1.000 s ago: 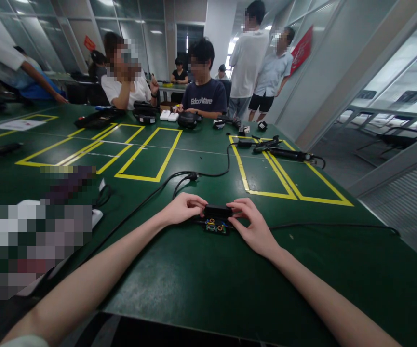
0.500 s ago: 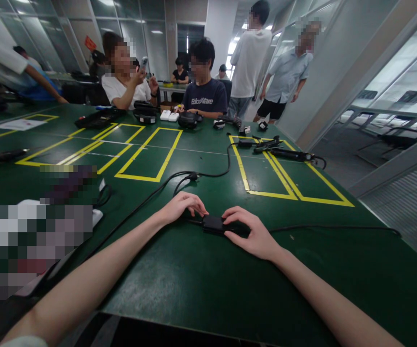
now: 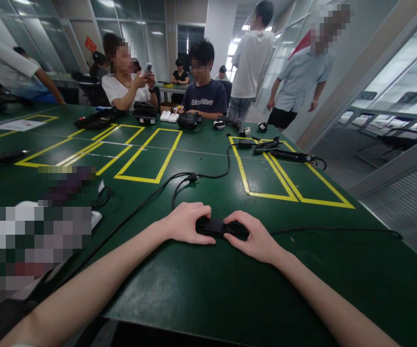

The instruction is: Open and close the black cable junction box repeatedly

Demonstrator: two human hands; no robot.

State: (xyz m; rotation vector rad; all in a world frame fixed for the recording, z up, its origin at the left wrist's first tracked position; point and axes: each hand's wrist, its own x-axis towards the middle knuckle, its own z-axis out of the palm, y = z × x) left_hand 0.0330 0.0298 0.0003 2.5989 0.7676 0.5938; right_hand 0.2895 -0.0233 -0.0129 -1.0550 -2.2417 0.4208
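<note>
A black power adapter (image 3: 213, 226) lies on the green table (image 3: 179, 284) in front of me. Curled round its left end is my left hand (image 3: 190, 221), thumb on the near side and fingers on the far side. My right hand (image 3: 253, 236) grips the right end between thumb and fingers. A black cable (image 3: 302, 228) runs off to the right from behind my right hand. Beyond my left hand lies a black plug (image 3: 192, 177), its cord curving back toward that hand.
Yellow tape rectangles (image 3: 136, 178) mark the table. Black devices and a second adapter (image 3: 246, 144) lie at the far right. A long cable (image 3: 139, 205) crosses the left side. Two white boxes (image 3: 169, 116) and black cases stand near people seated opposite.
My left hand has moved from the cable end to close round the adapter's left end. My right hand stays at the right end. A standing person at the back has come nearer.
</note>
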